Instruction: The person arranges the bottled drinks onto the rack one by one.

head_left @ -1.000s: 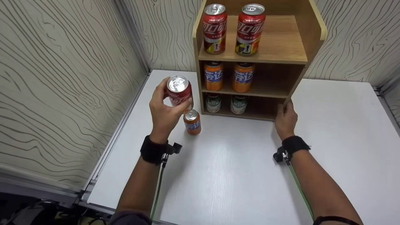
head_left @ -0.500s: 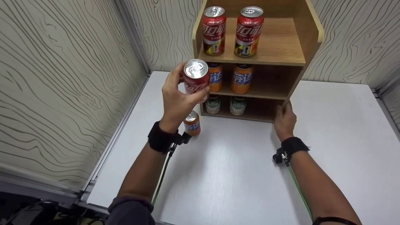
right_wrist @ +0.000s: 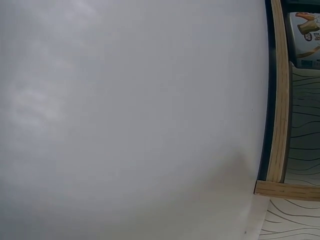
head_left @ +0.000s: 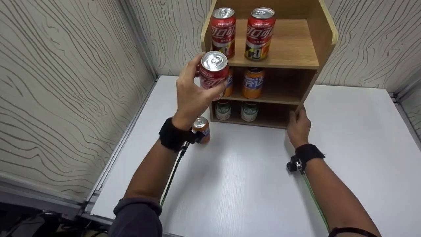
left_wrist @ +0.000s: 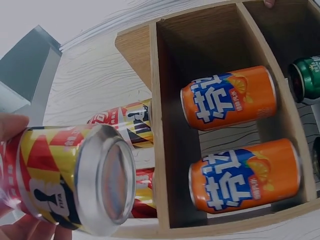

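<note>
My left hand [head_left: 197, 89] grips a red cola can [head_left: 213, 74], its silver lid facing up, in front of the upper part of a wooden shelf [head_left: 283, 65]. In the left wrist view the base of that cola can [left_wrist: 107, 180] faces the shelf, close to two red cans on the top level. My right hand [head_left: 299, 128] pinches the lower right side panel of the shelf, with a fingertip [left_wrist: 269, 3] showing inside the bottom compartment. On the white table, partly hidden by my left wrist, an orange soda can [head_left: 201, 126] stands upright.
Two red cola cans [head_left: 260, 34] stand on the top level, left and middle. Two orange soda cans [left_wrist: 230, 97] fill the left of the middle level, and two green-and-white cans [head_left: 249, 112] the bottom one. Patterned wall panels [head_left: 65, 82] enclose the white table [head_left: 236, 184].
My left hand has carried the red cola can up and to the right, from beside the shelf to in front of its left part. My right hand keeps its place on the side panel.
</note>
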A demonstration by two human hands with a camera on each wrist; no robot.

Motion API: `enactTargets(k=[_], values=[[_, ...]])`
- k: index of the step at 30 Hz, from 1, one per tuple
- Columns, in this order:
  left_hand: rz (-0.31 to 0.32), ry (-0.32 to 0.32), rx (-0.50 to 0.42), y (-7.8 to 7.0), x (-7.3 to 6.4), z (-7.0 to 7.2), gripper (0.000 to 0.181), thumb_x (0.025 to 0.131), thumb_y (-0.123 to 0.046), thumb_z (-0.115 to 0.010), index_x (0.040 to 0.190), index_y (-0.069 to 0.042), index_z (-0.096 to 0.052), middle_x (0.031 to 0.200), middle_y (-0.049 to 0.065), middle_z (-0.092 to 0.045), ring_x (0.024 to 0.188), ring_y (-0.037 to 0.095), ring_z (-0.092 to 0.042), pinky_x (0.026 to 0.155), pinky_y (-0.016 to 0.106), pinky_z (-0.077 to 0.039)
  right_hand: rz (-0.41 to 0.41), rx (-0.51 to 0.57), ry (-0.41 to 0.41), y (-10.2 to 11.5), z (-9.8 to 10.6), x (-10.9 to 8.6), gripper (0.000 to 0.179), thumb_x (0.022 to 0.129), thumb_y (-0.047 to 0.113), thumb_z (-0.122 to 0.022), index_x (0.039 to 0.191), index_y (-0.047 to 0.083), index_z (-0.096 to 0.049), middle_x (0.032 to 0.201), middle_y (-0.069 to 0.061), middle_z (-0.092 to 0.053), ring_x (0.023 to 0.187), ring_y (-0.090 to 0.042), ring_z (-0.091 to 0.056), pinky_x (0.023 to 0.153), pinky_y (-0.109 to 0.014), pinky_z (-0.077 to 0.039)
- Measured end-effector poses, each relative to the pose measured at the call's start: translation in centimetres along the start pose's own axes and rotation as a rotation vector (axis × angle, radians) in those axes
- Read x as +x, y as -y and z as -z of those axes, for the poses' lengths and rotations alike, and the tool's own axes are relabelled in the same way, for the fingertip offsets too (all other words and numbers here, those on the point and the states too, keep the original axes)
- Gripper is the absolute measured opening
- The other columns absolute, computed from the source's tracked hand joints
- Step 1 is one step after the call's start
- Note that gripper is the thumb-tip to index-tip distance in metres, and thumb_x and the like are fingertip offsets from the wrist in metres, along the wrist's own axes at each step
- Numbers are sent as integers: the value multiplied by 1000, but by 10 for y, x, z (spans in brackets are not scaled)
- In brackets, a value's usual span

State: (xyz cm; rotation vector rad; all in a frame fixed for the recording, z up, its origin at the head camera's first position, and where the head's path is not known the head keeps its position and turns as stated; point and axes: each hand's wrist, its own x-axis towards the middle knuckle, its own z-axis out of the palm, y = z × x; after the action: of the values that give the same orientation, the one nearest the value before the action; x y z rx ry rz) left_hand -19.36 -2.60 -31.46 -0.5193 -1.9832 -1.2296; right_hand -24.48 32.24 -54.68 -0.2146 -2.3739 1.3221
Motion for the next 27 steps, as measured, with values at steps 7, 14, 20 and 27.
enactTargets(k=[7, 14, 20, 27], values=[[-35, 47, -12, -13, 17, -10, 81, 77, -21, -93, 143, 5, -55, 130, 19, -67, 119, 27, -65, 99, 26, -55, -16, -1, 5, 1, 1, -1, 48, 113, 22, -44, 160, 12, -40, 156, -20, -55, 147, -37, -53, 121, -51, -43], [-66, 94, -16, -25, 31, -21, 81, 80, -24, -92, 145, 5, -53, 133, 19, -67, 126, 29, -64, 107, 24, -51, -18, 3, 3, 2, 0, 0, 46, 113, 21, -45, 158, 11, -43, 153, -22, -57, 145, -37, -54, 119, -51, -44], [-46, 123, -13, -31, 43, -31, 83, 80, -27, -92, 147, 4, -52, 135, 19, -66, 127, 29, -63, 109, 24, -49, -13, -1, 6, 2, 0, 0, 45, 113, 21, -44, 157, 10, -44, 154, -21, -57, 145, -37, -54, 119, -51, -44], [-42, 169, -16, -44, 56, -47, 83, 81, -32, -90, 147, 1, -52, 140, 16, -64, 132, 25, -60, 113, 22, -43, -11, 4, -8, 0, -1, -1, 45, 113, 22, -45, 157, 10, -44, 153, -21, -58, 143, -38, -56, 117, -51, -45]])
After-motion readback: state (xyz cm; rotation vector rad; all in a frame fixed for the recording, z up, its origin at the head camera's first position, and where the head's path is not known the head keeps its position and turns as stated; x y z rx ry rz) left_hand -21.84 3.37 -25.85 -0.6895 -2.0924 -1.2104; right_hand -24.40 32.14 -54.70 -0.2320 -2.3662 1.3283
